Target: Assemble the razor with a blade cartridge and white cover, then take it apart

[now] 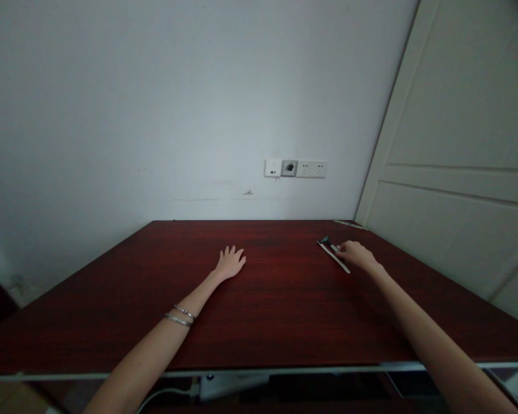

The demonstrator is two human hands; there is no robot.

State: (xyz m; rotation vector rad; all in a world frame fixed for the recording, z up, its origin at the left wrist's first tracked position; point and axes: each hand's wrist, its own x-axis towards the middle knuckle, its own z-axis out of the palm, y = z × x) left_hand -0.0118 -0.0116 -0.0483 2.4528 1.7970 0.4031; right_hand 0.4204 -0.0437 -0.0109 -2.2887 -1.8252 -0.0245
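My right hand (356, 254) is at the right side of the dark red wooden table, its fingers pinched on a slim item with two pale narrow strips (335, 258) and a dark and teal end (325, 240). One strip runs toward the fingers; the other slants down to the right beside it. The item is too small for me to make out its kind. My left hand (230, 263) lies palm down on the table (259, 310), fingers spread, holding nothing. Two silvery bangles (179, 317) circle the left forearm.
A thin flat strip (350, 225) lies at the table's back right corner. Sockets (311, 169) are set in the white wall behind. A pale panelled door (453, 172) stands along the right. Under the front edge show a white cable (166, 392) and dark shelf space.
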